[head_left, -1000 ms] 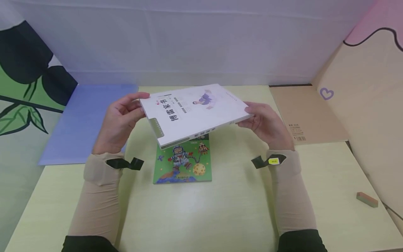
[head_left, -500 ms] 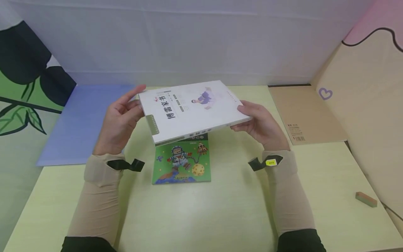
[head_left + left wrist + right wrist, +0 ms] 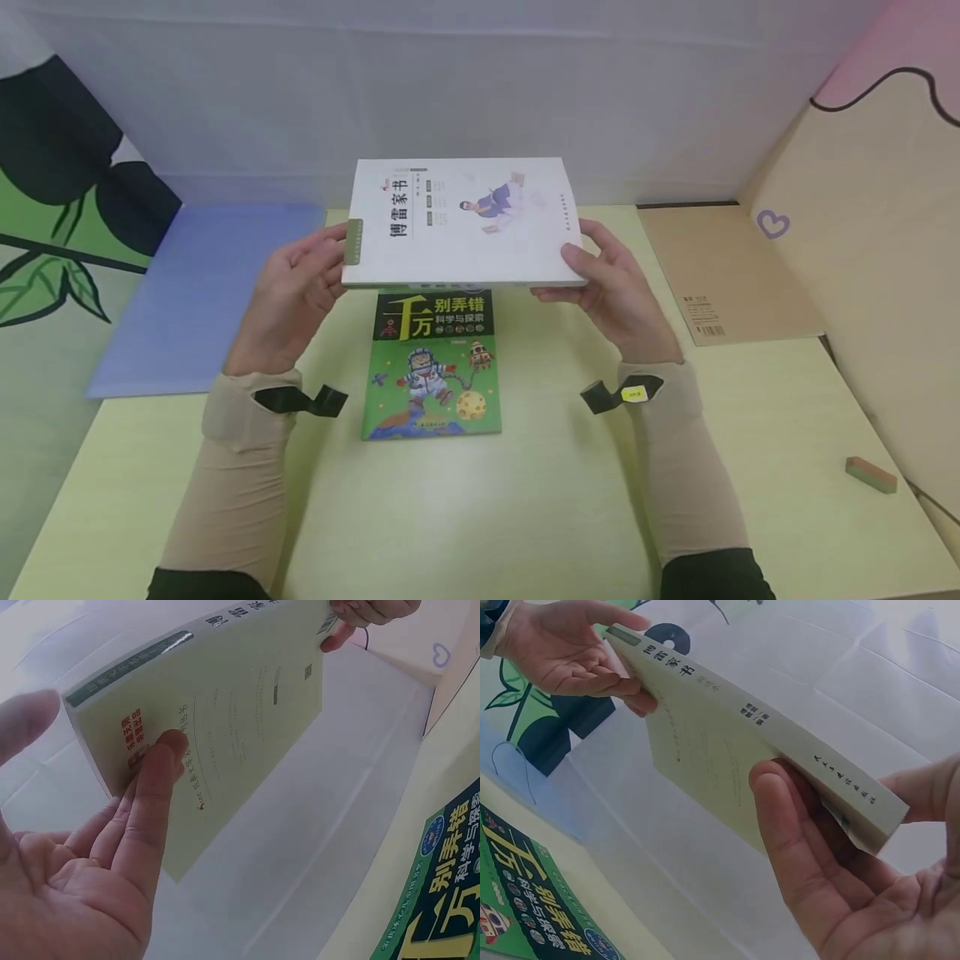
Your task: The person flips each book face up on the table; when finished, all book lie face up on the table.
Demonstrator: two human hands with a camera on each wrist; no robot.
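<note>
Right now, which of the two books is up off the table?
The white book, gripped at its ends by the left hand and right hand. The green book lies flat on the table.

Staged tabletop set, draped backdrop (image 3: 480, 92), desk (image 3: 525, 500)

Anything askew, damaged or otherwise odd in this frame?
Nothing stands out. Both hands, left hand and right hand, hold the white book level above the green book, which lies flat and square on the table. No visible damage.
</note>
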